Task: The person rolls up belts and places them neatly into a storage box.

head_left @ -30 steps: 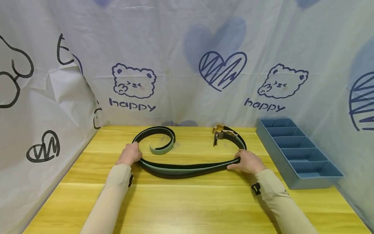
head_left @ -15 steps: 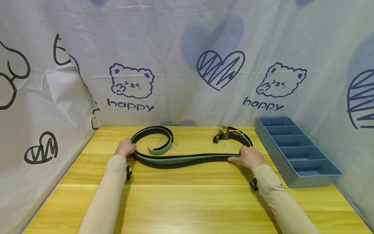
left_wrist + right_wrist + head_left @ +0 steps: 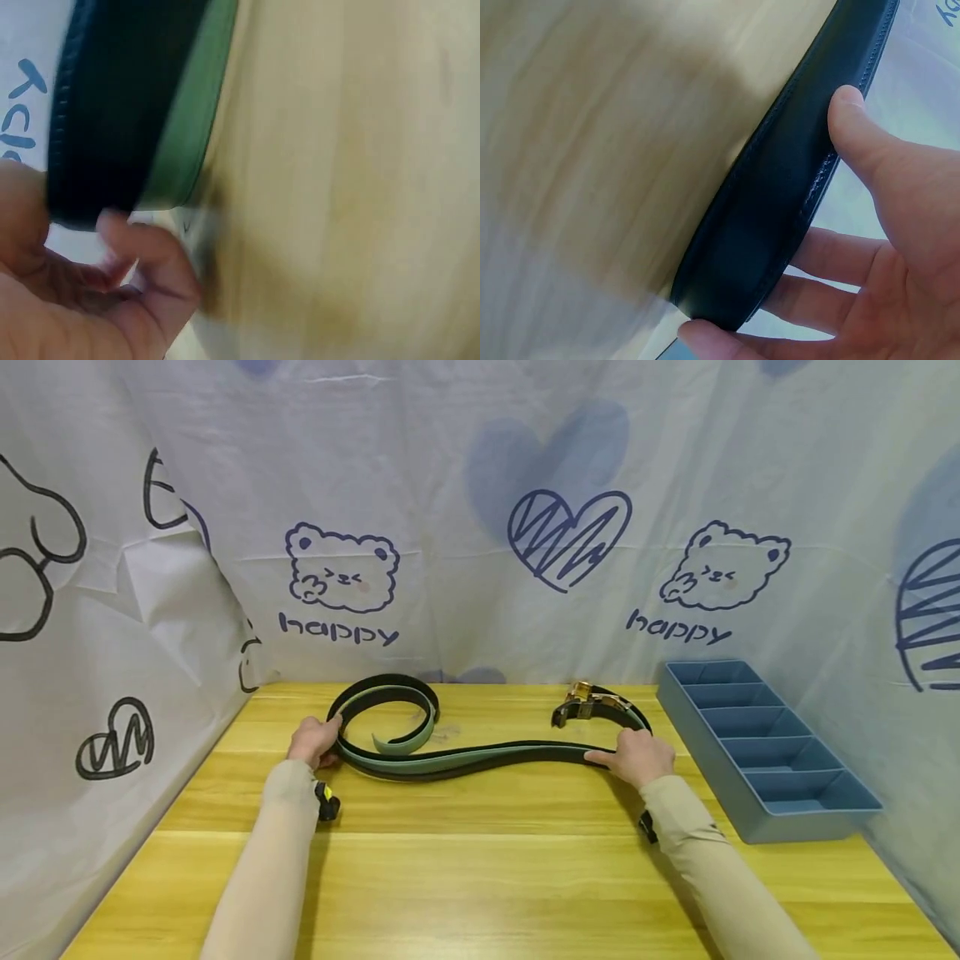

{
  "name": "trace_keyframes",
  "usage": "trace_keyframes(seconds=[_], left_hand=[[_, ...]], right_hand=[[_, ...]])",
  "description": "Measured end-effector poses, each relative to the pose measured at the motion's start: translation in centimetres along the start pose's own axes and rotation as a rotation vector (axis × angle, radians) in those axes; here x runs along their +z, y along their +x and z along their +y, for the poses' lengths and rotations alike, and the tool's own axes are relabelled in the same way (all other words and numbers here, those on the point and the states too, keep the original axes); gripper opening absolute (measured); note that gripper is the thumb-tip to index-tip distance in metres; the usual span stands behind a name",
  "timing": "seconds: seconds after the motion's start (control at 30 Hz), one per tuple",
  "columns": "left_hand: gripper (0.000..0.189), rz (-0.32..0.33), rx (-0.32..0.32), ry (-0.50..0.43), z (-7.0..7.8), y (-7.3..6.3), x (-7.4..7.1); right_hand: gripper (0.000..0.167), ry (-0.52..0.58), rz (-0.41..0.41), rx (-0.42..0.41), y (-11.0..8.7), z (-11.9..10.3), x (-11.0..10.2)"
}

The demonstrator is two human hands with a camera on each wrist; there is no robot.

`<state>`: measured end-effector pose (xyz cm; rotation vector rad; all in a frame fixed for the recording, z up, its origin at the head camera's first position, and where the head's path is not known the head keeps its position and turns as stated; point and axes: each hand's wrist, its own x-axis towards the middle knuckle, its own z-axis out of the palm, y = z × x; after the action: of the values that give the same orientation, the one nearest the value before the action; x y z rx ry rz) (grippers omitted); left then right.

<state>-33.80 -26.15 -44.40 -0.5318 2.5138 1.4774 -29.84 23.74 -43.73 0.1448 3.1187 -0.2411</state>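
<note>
Two black leather belts [image 3: 480, 758] with green backing stand on edge, layered together, across the table. Their left ends curl into a loose spiral; gold buckles [image 3: 581, 692] lie at the right end, behind my right hand. My left hand [image 3: 313, 742] holds the left bend, and in the left wrist view its curled fingers [image 3: 154, 255] meet the lower edge of the black strap [image 3: 120, 112]. On the right, my right hand [image 3: 641, 758] grips the straps, with thumb and fingers on the black leather [image 3: 757, 202] in the right wrist view.
A blue-grey box [image 3: 772, 752] with several compartments stands at the right of the wooden table [image 3: 480, 885]. White sheeting [image 3: 465, 510] printed with hearts and bears hangs behind and at both sides.
Both hands have moved away from me, the left also leftward and the right slightly rightward. The front stretch of the belts has gone from a deep sag to a flatter, wavy line.
</note>
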Motion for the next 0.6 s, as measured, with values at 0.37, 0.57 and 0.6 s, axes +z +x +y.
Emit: trace_keyframes(seconds=[0.37, 0.57, 0.6], left_hand=[[0.046, 0.046, 0.156, -0.061, 1.4, -1.6, 0.4], [0.053, -0.093, 0.152, -0.333, 2.6, -2.5, 1.1], [0.055, -0.112, 0.145, -0.384, 2.8, -2.6, 1.3]], right_hand=[[0.067, -0.029, -0.021, -0.118, -1.7, -0.5, -0.1], [0.065, 0.041, 0.026, -0.407, -3.8, -2.9, 0.2], [0.062, 0.057, 0.043, -0.462, -4.1, -3.4, 0.4]])
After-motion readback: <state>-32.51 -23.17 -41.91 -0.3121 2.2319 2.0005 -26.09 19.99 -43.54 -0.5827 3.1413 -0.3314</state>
